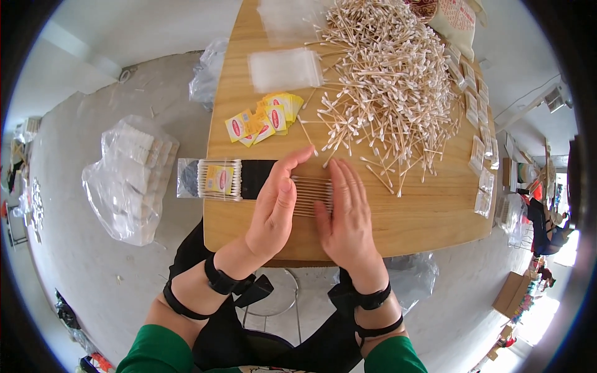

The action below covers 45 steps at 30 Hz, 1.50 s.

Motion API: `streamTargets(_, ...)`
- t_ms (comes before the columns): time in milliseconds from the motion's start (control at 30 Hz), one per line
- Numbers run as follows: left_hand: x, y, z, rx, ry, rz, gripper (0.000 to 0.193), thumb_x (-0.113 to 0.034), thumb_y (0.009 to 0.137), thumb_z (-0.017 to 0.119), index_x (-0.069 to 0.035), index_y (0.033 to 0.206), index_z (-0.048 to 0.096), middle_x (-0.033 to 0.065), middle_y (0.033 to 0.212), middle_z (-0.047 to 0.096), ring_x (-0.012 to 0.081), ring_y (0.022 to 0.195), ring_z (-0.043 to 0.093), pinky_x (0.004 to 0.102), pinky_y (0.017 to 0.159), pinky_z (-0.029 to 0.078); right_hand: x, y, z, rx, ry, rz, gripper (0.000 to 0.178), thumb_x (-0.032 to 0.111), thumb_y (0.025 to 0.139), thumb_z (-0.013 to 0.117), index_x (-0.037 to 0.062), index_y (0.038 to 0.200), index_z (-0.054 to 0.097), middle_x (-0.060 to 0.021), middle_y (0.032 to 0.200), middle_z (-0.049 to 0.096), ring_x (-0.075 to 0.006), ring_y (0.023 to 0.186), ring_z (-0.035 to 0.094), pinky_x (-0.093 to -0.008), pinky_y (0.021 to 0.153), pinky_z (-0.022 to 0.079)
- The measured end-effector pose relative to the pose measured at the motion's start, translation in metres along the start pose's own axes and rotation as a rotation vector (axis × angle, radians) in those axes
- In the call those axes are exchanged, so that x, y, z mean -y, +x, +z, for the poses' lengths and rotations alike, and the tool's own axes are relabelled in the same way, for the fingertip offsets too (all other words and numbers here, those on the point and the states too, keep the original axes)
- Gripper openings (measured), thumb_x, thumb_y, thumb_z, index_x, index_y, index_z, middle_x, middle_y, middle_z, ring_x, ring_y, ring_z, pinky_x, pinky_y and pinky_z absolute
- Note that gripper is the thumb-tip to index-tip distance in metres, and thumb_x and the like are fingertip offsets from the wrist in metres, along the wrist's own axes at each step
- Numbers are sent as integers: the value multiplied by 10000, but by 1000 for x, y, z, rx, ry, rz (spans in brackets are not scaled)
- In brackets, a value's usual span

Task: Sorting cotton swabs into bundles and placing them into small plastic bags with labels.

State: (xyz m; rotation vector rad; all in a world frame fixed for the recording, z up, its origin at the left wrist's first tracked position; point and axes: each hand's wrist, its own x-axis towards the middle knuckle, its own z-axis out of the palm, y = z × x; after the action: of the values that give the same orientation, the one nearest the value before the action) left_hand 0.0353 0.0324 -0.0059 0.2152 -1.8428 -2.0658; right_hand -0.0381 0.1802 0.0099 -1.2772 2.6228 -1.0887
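Note:
A row of cotton swabs (312, 196) lies side by side on the wooden table (429, 214), between my two hands. My left hand (273, 211) stands on edge at the left ends of the swabs, fingers stretched out. Flat fingers of my right hand (349, 224) rest along their right ends, so both tips are hidden. Left of my left hand is a black strip (254, 176), partly covered by that hand. Beside it lies a clear packet of swabs (217, 179) with a yellow card on top. A large heap of loose cotton swabs (392, 81) spreads beyond my hands.
Yellow-and-white cards (264, 121) and a stack of clear plastic bags (286, 69) lie at the table's left. Filled swab packets (484, 193) line the right edge. A cloth bag (457, 28) sits behind the heap. On the floor stands a wrapped bundle of packs (134, 180).

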Motion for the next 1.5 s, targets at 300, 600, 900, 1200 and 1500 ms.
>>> streamTargets(300,4,0,2,10,-97,10,591,-393,1149,333,59,1525,393,171,1548,461,247,1471,387,372,1219,262,11,-14,-3,187,-299,17,817,284,904,734,-77,1539,369,-258,1597,407,-431,1495,379,-570,1226,285)
streamTargets(600,-27,3,-68,-234,381,143,493,-320,1147,370,13,1501,450,158,1535,500,275,1423,461,393,1191,330,19,-7,9,240,-388,26,695,237,933,671,-60,1516,436,-223,1594,432,-364,1511,376,-546,1244,263)
streamTargets(900,-10,-6,-136,-169,1177,-105,554,-371,1144,324,-21,1570,376,223,1623,376,404,1538,283,508,1265,199,30,7,25,251,-375,0,676,216,960,619,-43,1546,400,-204,1626,388,-360,1526,339,-527,1257,241)
streamTargets(1200,-2,-7,-141,-94,1019,-197,601,-407,1148,270,-36,1620,308,199,1672,310,372,1578,211,489,1283,143,38,21,34,284,-366,-25,658,217,970,615,-33,1544,413,-198,1640,371,-349,1536,327,-528,1257,241)
streamTargets(1500,2,-7,-143,-71,947,-190,603,-409,1148,272,-35,1620,308,194,1677,303,368,1581,206,482,1283,142,45,29,43,291,-409,-46,648,275,962,637,10,1529,468,-143,1636,403,-282,1540,333,-498,1263,244)
